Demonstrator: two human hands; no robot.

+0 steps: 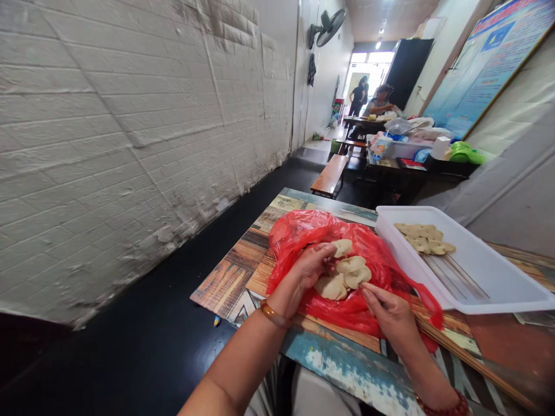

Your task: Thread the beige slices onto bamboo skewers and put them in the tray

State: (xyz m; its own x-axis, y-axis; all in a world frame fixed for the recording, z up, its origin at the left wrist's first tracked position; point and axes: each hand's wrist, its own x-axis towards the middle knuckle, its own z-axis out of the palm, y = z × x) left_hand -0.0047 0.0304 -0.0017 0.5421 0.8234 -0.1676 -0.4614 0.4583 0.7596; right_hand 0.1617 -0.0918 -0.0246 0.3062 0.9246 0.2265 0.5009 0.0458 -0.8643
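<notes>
A red plastic bag (303, 231) lies open on the patterned table (234, 271), with a small heap of flat beige slices (347, 276) on it. My left hand (312, 267) has its fingers closed in a pinch on one beige slice (342, 247) at the top of the heap. My right hand (388, 312) rests on the bag just below the heap, fingers curled and pressed together; what it holds, if anything, is hidden. A bundle of thin bamboo skewers (468, 352) runs under my right wrist along the table.
A white plastic tray (485, 271) to the right holds several beige slices (425, 238) and a few skewers. A white brick wall runs along the left. Further back stand a bench (330, 174), cluttered tables and two people (373, 104).
</notes>
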